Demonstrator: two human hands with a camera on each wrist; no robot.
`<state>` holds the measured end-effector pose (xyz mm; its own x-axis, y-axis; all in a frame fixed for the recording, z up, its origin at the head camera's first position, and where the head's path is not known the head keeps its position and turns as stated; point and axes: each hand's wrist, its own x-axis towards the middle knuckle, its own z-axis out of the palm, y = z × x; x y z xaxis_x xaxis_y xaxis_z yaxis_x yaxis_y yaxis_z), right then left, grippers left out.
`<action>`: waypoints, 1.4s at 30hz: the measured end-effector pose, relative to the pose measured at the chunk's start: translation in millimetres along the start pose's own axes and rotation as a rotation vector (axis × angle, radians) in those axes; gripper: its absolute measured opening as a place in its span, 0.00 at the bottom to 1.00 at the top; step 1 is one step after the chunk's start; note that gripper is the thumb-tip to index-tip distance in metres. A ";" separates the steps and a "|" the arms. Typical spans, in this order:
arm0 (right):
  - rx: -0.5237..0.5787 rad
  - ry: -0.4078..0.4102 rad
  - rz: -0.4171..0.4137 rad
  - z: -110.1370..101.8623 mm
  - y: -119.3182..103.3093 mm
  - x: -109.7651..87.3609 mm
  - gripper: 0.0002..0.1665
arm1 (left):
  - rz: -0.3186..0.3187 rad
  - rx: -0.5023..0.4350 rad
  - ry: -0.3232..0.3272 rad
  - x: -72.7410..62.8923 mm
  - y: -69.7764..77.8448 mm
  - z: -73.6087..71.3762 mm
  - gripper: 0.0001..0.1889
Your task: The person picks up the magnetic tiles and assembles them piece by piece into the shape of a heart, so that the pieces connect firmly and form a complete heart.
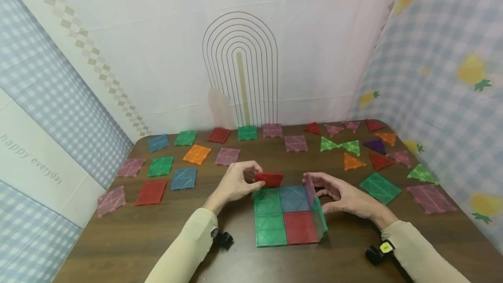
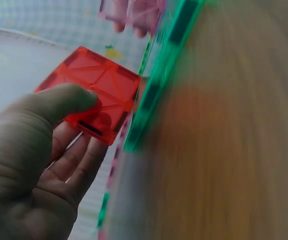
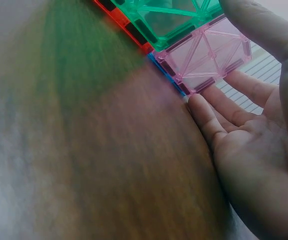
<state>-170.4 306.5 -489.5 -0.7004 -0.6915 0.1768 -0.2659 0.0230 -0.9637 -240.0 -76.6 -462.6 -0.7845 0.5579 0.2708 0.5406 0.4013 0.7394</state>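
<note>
My left hand [image 1: 237,181] pinches a red square magnetic tile [image 2: 96,85] between thumb and fingers. The red tile stands upright over the far left edge of a flat square base. That base joins two green tiles [image 1: 270,231], a blue tile [image 1: 294,199] and a second red tile [image 1: 300,227]. Along its right side stand a pink tile [image 3: 209,55] at the back and a green tile [image 1: 320,219] in front. My right hand [image 1: 347,195] is at the outer side of the pink tile, its loosely extended fingers touching it near the bottom edge.
Loose square tiles, such as an orange one [image 1: 197,154] and a blue one [image 1: 184,178], lie across the left and back of the wooden table [image 1: 129,239]. Triangular tiles [image 1: 353,161] and a green square [image 1: 380,188] lie on the right. A fabric backdrop [image 1: 173,56] rises behind.
</note>
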 end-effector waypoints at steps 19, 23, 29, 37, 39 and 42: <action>0.016 0.040 0.052 3.1 -1.4 0.1 0.49 | -0.011 -0.097 -0.048 33.0 17.9 46.6 0.11; 0.020 0.045 0.056 3.3 -1.9 0.1 0.49 | -0.022 -0.102 -0.063 35.9 20.7 48.7 0.10; 0.021 0.041 0.041 3.5 -2.6 -1.0 0.50 | -0.015 -0.127 -0.145 40.9 18.4 40.0 0.12; 0.007 0.054 0.058 2.9 -3.6 -1.1 0.50 | -0.019 -0.214 -0.081 58.5 6.7 2.2 0.22; 0.005 0.054 0.056 3.2 -3.1 -1.4 0.50 | -0.034 -0.195 -0.046 65.0 0.6 -2.2 0.24; 0.005 0.047 0.056 4.3 -1.9 -2.1 0.49 | -0.046 -0.127 -0.045 74.9 -9.8 -2.4 0.29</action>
<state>-165.6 304.8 -489.0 -0.7446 -0.6545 0.1312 -0.2218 0.0573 -0.9734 -304.8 -40.4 -448.1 -0.7917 0.5741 0.2091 0.4593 0.3335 0.8233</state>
